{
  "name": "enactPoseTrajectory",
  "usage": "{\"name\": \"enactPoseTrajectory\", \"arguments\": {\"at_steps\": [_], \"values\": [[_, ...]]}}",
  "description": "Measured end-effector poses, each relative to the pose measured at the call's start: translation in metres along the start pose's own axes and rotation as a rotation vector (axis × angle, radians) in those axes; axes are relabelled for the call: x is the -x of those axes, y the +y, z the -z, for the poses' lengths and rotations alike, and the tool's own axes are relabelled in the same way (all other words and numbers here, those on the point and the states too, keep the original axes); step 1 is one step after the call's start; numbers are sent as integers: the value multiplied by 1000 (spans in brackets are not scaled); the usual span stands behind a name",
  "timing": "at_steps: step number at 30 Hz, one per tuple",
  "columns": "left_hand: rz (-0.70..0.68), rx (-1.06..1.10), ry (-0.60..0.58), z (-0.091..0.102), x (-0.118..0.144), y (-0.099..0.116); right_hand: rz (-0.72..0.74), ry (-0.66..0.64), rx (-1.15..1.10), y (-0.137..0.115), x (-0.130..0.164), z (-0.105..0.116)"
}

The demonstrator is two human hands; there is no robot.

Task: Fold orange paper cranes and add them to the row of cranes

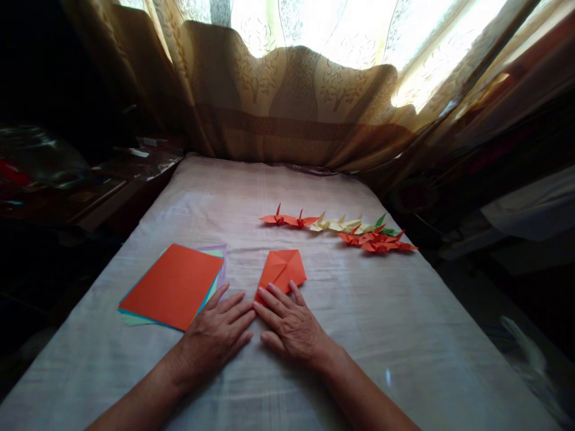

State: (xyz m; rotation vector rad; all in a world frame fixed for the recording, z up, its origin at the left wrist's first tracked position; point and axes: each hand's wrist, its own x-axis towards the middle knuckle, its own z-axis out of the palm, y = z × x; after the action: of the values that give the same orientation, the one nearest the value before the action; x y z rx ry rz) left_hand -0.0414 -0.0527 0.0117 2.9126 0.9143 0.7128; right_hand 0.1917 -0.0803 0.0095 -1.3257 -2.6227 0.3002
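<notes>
A partly folded sheet of orange origami paper [285, 263] lies flat on the cloth, with crease lines meeting near its middle. My right hand [291, 326] rests over its lower part, fingers stretched out and pressing on it. Beside it, my left hand [220, 326] lies flat with spread fingers, its fingertips close to the paper's lower left corner; whether they touch it I cannot tell. The left hand's edge also lies by a stack of coloured paper sheets [173, 287], orange on top, with blue, green and purple edges showing beneath.
Several folded paper cranes stand in rows at the back right: orange cranes [377, 240], cream cranes [339, 224] and a green crane [384, 227]. A pale cloth [224, 185] covers the surface. Curtains [287, 90] hang behind it, and a dark shelf [135, 164] with objects stands left.
</notes>
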Motion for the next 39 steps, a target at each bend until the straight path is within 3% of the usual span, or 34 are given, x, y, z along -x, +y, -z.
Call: {"name": "enactPoseTrajectory", "arguments": {"at_steps": [10,19,23,27,32,35,39], "values": [[-42,-27,-41,5,-1,-2,-59,-154,-27,13,10,17],[-26,-9,-31,4,-1,-1,-258,-167,111,50,25,26],[-38,-8,-23,0,-2,-1,-285,-152,134,53,26,24],[-52,12,-86,-4,-5,-2,-301,-114,136,50,26,21],[-39,30,-123,-8,-6,-2,-190,-17,73,30,10,14],[-53,8,-105,-8,-5,-1,-44,-95,-31,19,-5,10],[-70,0,-80,-6,-3,-2,-63,-150,-70,29,-15,12]]}}
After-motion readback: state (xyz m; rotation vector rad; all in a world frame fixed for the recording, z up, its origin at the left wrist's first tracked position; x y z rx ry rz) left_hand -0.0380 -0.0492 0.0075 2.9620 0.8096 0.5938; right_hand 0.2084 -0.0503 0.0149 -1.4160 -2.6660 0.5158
